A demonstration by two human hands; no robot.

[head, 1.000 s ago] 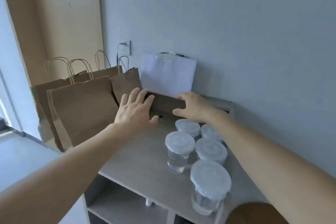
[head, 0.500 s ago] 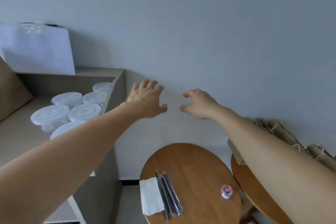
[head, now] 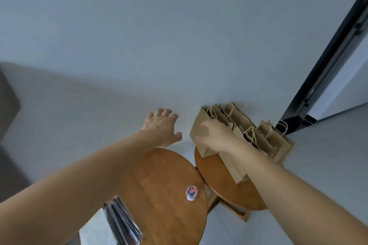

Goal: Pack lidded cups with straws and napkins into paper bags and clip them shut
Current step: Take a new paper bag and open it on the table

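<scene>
Your right hand [head: 217, 135] is on the front bag [head: 201, 115], thumb and forefinger bent against its brown face as if pinching it. Whether the other fingers reach behind the paper you cannot tell from here. That bag heads a row of flat bags [head: 258, 137] standing on edge on the right-hand round table [head: 225, 189], propped against the wall [head: 179, 45]. The row runs off toward three o'clock, handles up.

Your left hand [head: 161, 129] hangs spread and empty at nine o'clock of the bag, near it but apart, above the far rim of the left-hand table [head: 165, 185].

The front bag's broad face looks toward nine o'clock, so it should peel off that way, toward the waiting left hand. The right is the hand in contact. I'd judge it draws the bag free and the left takes the open edge.

Straws [head: 123, 225] lie at seven o'clock on the left table, a small tub of clips [head: 191, 193] at its five o'clock edge. No bag is packed yet — the job is at its start.
</scene>
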